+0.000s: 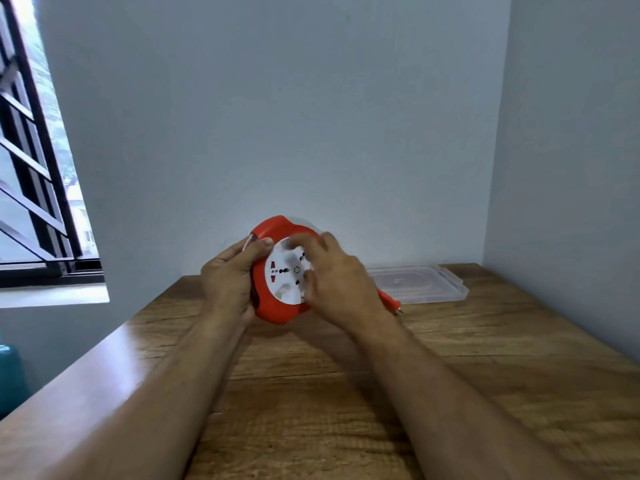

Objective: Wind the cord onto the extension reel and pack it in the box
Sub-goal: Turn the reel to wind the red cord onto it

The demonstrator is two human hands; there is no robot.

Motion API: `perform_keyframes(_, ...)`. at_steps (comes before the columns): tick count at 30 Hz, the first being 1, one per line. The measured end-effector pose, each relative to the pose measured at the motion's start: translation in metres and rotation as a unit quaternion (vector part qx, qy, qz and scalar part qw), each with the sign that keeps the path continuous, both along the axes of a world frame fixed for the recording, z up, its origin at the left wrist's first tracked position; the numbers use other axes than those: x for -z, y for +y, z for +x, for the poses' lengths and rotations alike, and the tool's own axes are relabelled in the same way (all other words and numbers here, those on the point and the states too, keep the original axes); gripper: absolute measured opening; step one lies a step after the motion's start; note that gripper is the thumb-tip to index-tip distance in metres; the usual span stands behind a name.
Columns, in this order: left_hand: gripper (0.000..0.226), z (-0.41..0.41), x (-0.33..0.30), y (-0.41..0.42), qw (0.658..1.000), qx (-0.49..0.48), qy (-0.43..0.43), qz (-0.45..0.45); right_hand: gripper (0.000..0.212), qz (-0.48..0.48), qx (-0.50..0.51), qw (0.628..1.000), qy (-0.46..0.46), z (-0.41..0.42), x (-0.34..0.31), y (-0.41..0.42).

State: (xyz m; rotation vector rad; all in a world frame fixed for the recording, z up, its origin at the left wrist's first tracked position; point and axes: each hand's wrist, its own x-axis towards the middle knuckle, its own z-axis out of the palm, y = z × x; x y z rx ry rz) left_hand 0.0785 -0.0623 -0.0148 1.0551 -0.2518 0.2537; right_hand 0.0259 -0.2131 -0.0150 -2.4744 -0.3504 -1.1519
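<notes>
A round red extension reel [277, 233] with a white socket face [285, 271] is held upright just above the wooden table. My left hand [230, 278] grips its left rim, thumb on the front edge. My right hand [337, 277] lies over the right side of the white face, fingers blurred against it. The red plug [391, 301] with its metal pins pokes out past my right wrist, low over the table. Most of the cord is hidden. A clear plastic box lid or tray [426, 282] lies flat at the back right.
The wooden table [311, 393] fills the foreground and meets pale walls behind and to the right. A barred window [31, 168] is at the left. A teal object [8, 379] sits at the far left edge, below table level.
</notes>
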Motion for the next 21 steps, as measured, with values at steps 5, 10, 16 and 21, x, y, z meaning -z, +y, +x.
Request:
perform_keyframes(5, 0.011, 0.003, -0.001, 0.008, 1.0, 0.023, 0.014, 0.0, 0.054, -0.243, -0.032, 0.969, -0.011, -0.003, 0.004, 0.002)
perform_keyframes(10, 0.041, 0.005, -0.007, 0.019, 0.998, 0.04, 0.038, 0.012, 0.05, -0.317, -0.031, 0.948, 0.0, -0.004, 0.005, 0.009)
perform_keyframes(16, 0.039, 0.002, -0.008, 0.02, 0.997, 0.064, 0.022, 0.029, 0.047, -0.325, -0.007, 0.946, -0.012, 0.003, 0.007, 0.001)
perform_keyframes(21, 0.032, 0.003, -0.006, 0.017, 0.995, 0.075, 0.034, 0.053, 0.055, -0.272, -0.03, 0.959, -0.075, 0.008, 0.006, -0.006)
